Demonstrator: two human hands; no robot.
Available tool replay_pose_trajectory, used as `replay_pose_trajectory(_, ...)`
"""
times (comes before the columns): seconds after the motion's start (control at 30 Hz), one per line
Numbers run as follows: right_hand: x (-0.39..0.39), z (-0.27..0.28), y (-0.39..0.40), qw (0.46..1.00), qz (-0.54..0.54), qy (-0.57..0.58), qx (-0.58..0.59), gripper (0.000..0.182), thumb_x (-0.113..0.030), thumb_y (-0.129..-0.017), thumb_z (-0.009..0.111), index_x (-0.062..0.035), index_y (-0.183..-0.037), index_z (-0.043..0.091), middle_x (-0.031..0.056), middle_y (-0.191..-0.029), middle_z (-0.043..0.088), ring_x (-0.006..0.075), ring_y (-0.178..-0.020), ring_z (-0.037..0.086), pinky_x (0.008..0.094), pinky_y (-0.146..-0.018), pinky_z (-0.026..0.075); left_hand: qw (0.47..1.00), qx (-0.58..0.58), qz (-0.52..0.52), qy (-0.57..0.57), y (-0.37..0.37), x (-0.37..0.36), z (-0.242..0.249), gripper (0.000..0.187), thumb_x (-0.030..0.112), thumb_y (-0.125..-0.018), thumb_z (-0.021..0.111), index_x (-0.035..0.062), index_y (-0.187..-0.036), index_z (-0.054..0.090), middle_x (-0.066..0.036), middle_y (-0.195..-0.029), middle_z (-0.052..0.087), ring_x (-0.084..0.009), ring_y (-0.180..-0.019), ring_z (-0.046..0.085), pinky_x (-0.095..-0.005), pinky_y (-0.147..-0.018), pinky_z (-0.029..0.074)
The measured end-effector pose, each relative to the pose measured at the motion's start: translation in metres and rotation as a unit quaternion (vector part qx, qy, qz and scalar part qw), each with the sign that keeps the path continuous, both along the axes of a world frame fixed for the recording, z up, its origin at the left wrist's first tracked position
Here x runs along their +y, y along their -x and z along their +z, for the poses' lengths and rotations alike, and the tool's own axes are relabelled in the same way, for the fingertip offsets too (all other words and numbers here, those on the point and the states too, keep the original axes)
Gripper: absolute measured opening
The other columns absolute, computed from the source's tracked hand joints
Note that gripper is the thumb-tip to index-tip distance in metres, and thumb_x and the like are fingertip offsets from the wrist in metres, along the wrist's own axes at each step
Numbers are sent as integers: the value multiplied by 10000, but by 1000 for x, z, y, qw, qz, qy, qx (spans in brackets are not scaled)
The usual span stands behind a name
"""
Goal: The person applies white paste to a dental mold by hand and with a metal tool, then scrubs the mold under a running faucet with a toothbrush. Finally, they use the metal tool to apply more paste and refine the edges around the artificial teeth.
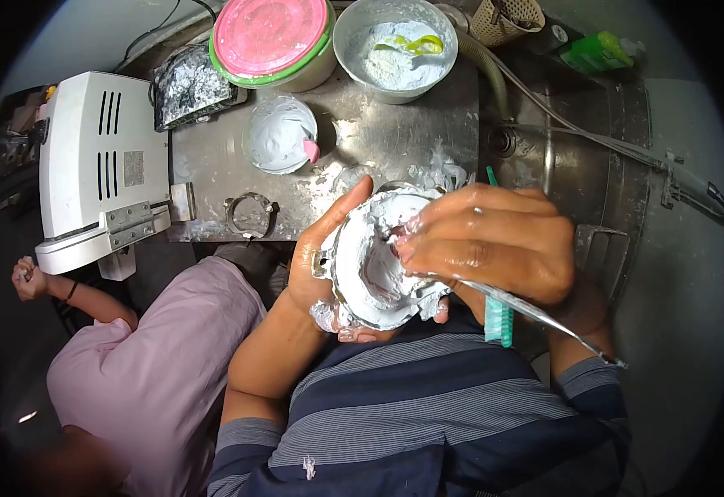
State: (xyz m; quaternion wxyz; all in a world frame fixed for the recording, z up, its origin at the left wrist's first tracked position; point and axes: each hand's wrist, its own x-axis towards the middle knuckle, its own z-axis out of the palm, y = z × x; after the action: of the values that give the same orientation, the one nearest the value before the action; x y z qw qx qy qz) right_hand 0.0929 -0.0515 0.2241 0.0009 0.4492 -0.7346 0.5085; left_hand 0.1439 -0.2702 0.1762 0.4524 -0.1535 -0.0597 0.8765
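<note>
A round metal ring mould (353,286) filled with white paste sits in my left hand (308,277), whose fingers wrap under and around it. Paste clings to its rim and to my fingers. My right hand (494,244) reaches over the mould from the right, its bent fingertips at the paste-lined hollow in the middle. A thin metal spatula (536,313) smeared with paste runs out from under my right hand toward the lower right. Below the same hand a green toothed tool (498,321) sticks out; how it is held is hidden.
On the metal table (378,137) stand a bowl of paste (281,137), a powder bowl (395,70), a lidded tub (271,37) and an open metal ring (250,215). A white machine (105,157) is left. Another person (159,364) in pink is lower left. A sink (573,108) lies right.
</note>
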Motion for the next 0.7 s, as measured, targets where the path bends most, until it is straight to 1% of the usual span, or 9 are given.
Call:
replay_pose_trajectory(0.1, -1, -8, 2, 1000, 8, 20, 8, 382, -295, -835, 722, 32, -1031, 742, 143, -936, 727, 328, -856, 728, 376, -648, 600, 998, 46, -30, 39, 1, -2, 1, 810, 656, -1054, 194, 14, -1452, 488, -500, -1019, 604, -379, -381, 573, -350, -251, 414)
replay_pose_trajectory(0.2, -1, -18, 6, 999, 6, 45, 7, 389, -329, -898, 695, 31, -1038, 748, 157, -954, 741, 332, -851, 733, 373, -657, 603, 1000, -4, 0, 21, 1, 2, 6, 823, 664, -1048, 206, 3, -1453, 483, -501, -1013, 605, -377, -385, 578, -345, -253, 417)
replay_pose_trajectory(0.3, -8, -8, 9, 997, -61, 42, -9, 246, -175, -862, 780, 23, -1007, 759, 147, -914, 763, 304, -824, 748, 392, -698, 613, 1000, -10, 17, -11, 2, 2, 5, 855, 683, -1037, 218, -18, -1439, 494, -507, -1022, 602, -375, -392, 583, -340, -258, 426)
replay_pose_trajectory(0.4, -4, -6, 13, 996, -46, 60, -56, 233, -91, -797, 826, 25, -989, 761, 141, -894, 767, 287, -811, 752, 390, -710, 610, 1000, -1, -26, -12, 1, -2, 1, 894, 709, -1023, 226, -40, -1429, 498, -513, -1028, 598, -374, -395, 585, -345, -263, 437)
replay_pose_trajectory(0.47, -2, -10, 23, 987, 5, 105, -118, 183, 25, -768, 773, 37, -950, 763, 169, -901, 764, 295, -792, 748, 371, -713, 596, 996, 16, -58, 60, 0, -3, -2, 907, 714, -1023, 224, -51, -1429, 493, -520, -1017, 595, -370, -381, 579, -340, -260, 439)
replay_pose_trajectory(0.5, -1, -14, 30, 983, 30, 124, -130, 190, 55, -749, 753, 40, -938, 763, 174, -899, 762, 290, -791, 743, 371, -716, 591, 998, -4, -62, -23, 1, -4, -5, 876, 689, -1036, 243, -52, -1432, 491, -475, -1078, 618, -446, -502, 647, -385, -306, 496)
replay_pose_trajectory(0.6, 1, -23, 41, 972, 72, 145, -173, 229, 101, -700, 704, 39, -912, 766, 165, -897, 770, 271, -800, 730, 379, -753, 573, 998, -17, -55, -30, 1, -4, 0, 785, 616, -1046, 309, -40, -1433, 499, -411, -1109, 633, -427, -650, 657, -418, -466, 518)
replay_pose_trajectory(0.67, -4, -21, 44, 967, 77, 159, -186, 95, -45, -768, 807, 20, -822, 763, 154, -821, 778, 260, -753, 746, 360, -717, 529, 998, -23, -54, -18, 1, -5, 4, 726, 568, -1053, 353, -32, -1434, 505, -368, -1129, 643, -415, -749, 663, -440, -573, 532)
replay_pose_trajectory(0.7, -4, -25, 44, 963, 84, 171, -188, 93, -69, -784, 797, 11, -819, 765, 148, -811, 779, 253, -735, 749, 333, -686, 494, 998, -27, -54, -15, 0, -5, 6, 697, 543, -1056, 375, -28, -1434, 508, -347, -1139, 648, -409, -799, 666, -451, -626, 540)
